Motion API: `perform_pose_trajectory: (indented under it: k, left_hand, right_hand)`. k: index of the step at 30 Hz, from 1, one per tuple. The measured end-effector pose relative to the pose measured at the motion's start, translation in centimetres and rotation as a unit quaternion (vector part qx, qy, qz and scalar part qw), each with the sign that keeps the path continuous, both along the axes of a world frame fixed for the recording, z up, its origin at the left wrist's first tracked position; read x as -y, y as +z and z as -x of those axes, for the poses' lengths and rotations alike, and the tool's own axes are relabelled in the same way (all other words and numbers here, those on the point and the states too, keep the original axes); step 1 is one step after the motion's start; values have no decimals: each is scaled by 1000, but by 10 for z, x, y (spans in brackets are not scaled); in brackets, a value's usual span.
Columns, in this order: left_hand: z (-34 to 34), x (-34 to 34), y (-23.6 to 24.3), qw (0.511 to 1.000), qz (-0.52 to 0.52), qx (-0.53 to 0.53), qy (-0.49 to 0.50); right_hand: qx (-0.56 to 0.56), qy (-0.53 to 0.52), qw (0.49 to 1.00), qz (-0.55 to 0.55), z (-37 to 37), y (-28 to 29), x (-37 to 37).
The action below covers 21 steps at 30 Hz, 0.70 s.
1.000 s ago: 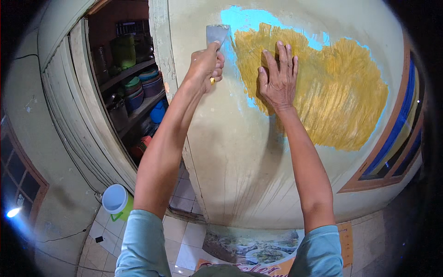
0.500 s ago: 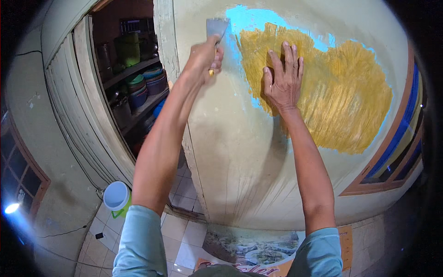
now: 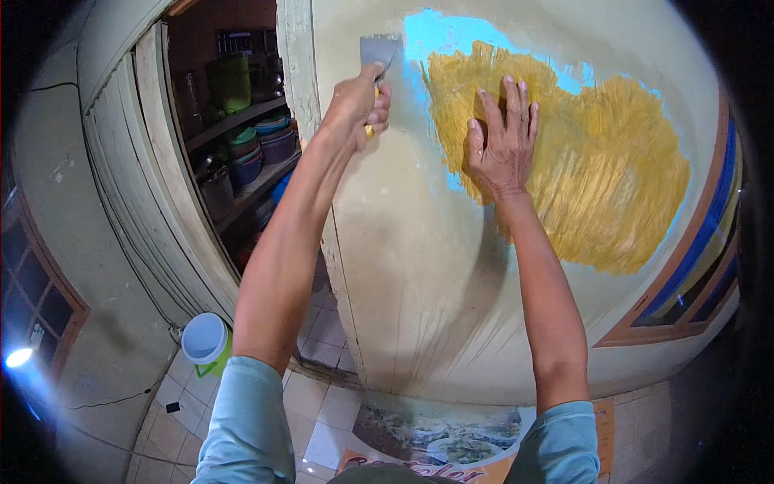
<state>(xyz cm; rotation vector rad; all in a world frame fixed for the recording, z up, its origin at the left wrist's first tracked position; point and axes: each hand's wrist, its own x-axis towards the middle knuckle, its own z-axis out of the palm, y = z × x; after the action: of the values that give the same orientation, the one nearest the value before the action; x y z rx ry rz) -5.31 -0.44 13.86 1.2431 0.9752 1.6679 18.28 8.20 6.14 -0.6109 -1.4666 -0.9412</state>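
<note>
The left hand [image 3: 352, 105] is closed round the yellow handle of a scraper [image 3: 379, 50], index finger laid toward the blade, and the tool's long axis runs up the wall [image 3: 403, 274], broad edge uppermost. The blade sits near the wall's upper left, its right corner just beside the bright blue band [image 3: 451, 31], which lies to the right of the grip; whether the edge touches the wall I cannot tell. Of the two hands, the left is nearer the wall's left edge, at the door frame [image 3: 300, 81]; the right hand [image 3: 506, 157], open with fingers pointing up, rests over the left part of the ochre patch [image 3: 613, 177]. Counted: one scraper, one ochre patch, one pail [image 3: 204, 337] beyond the wall's lower left corner, and two windows, one at left [image 3: 32, 274], another past the wall's right side.
</note>
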Motion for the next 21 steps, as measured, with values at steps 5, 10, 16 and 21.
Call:
perform_pose_trajectory:
  k: [5, 10, 16, 21]
  left_hand:
    - [-12, 0, -46, 999, 33, 20, 12]
    - [-1, 16, -86, 995, 95, 12, 38]
    - [10, 16, -78, 997, 64, -30, 22]
    - [-7, 5, -124, 998, 58, 15, 34]
  right_hand:
    - [4, -8, 1000, -3, -13, -3, -4]
    - [-2, -15, 1000, -7, -2, -5, -3]
    - [3, -26, 1000, -15, -8, -2, -6]
    - [5, -25, 999, -26, -9, -1, -7]
